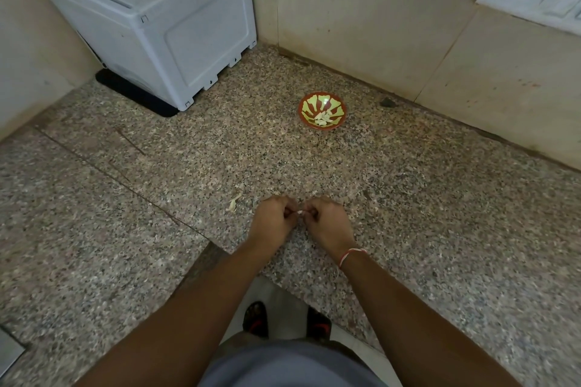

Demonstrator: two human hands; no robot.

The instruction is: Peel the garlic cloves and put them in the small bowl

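Peeling a garlic clove over the counter
Both the left hand [274, 218] and right hand [327, 220] pinch one small garlic clove [300, 212] between curled fingertips, low over the granite counter [440, 198]; once the skin is off, the clove needs carrying forward to the small bowl [322, 110], well apart and already holding peeled cloves

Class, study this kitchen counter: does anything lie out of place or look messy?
Yes. A loose scrap of garlic peel lies on the counter left of the left hand, and fine peel flecks are scattered toward the small bowl.
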